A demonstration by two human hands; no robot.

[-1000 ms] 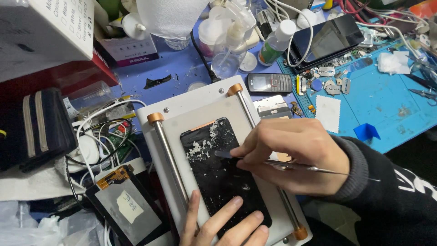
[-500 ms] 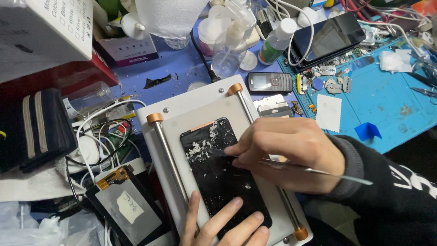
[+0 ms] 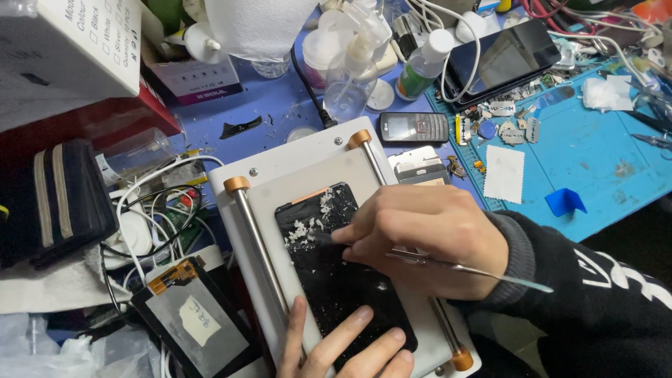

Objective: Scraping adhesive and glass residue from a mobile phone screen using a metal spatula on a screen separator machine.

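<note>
A black phone screen panel (image 3: 336, 280) lies on a white heating plate (image 3: 294, 175) with two metal rails capped in orange. White glue flakes (image 3: 311, 220) are piled on the panel's upper part. My right hand (image 3: 427, 234) grips a thin metal scraping tool (image 3: 483, 269), whose tip touches the panel just below the flakes. My left hand (image 3: 346, 346) presses its fingers flat on the panel's lower end, holding it down.
A small black keypad phone (image 3: 413, 127) and a dark smartphone (image 3: 504, 59) lie behind the plate. Another screen module (image 3: 192, 322) sits at the lower left beside tangled cables (image 3: 157, 210). Bottles (image 3: 353, 66) stand at the back; a blue mat (image 3: 581, 150) holds razor blades.
My right hand has shifted the scraper tip slightly along the panel; the left hand stays pressed on the lower end.
</note>
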